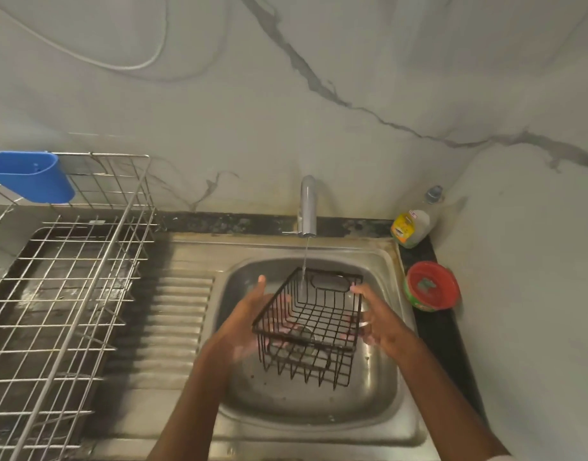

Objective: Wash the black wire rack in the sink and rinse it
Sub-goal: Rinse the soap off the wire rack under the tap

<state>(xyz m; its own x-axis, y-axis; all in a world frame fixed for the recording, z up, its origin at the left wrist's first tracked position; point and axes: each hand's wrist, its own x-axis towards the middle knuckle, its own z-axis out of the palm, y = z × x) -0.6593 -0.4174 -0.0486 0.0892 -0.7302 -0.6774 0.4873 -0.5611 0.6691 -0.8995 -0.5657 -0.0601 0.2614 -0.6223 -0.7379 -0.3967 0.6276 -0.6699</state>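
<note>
Rinsing well likely means turning the black wire rack so the thin stream from the one tap reaches every wire. One sink, one rack held above its basin. Two hands: left hand and right hand cradle opposite sides, fingers loosely curved underneath.

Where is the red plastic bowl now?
In the head view, the red plastic bowl sits on the dark counter right of the steel sink, just in front of the dish soap bottle.
</note>
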